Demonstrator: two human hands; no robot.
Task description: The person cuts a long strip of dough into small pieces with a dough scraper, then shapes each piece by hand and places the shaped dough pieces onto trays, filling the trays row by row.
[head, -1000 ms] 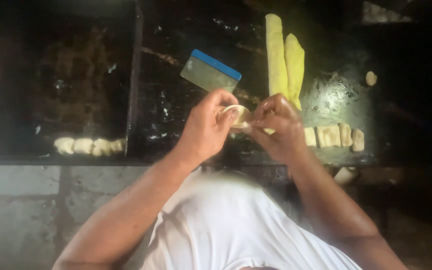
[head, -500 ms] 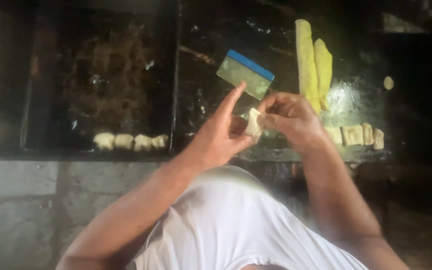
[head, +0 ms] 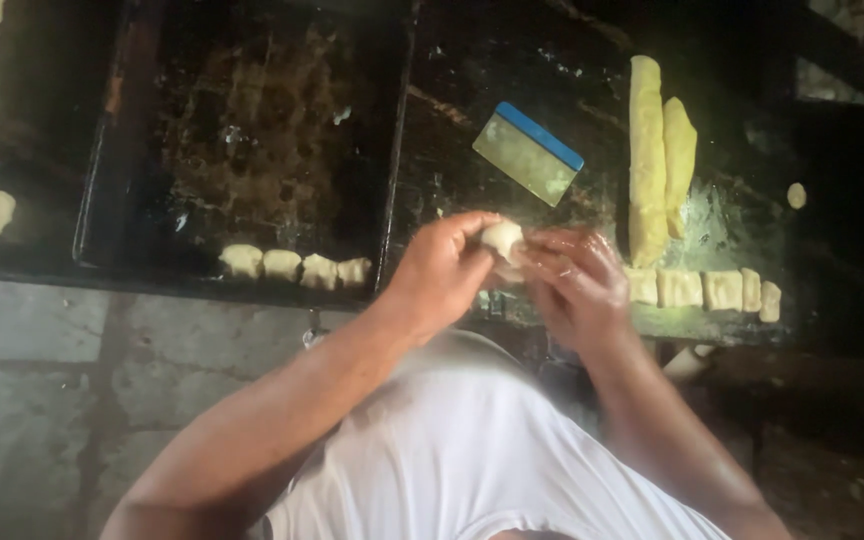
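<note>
Dark baking tray [head: 132, 230] left of the hands holds four dough pieces [head: 295, 267] in a row. Both hands, left [head: 442, 275] and right [head: 577, 285], pinch one roundish dough lump [head: 502, 238] between them; no clear long axis.

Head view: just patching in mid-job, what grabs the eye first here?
Both hands meet at centre, the left hand and right hand pinching a small pale dough piece between them. To the right lie two long dough logs with a row of cut pieces below them. A blue-edged scraper rests just above the hands, and four shaped pieces sit along the near edge of the dark tray on the left.
</note>
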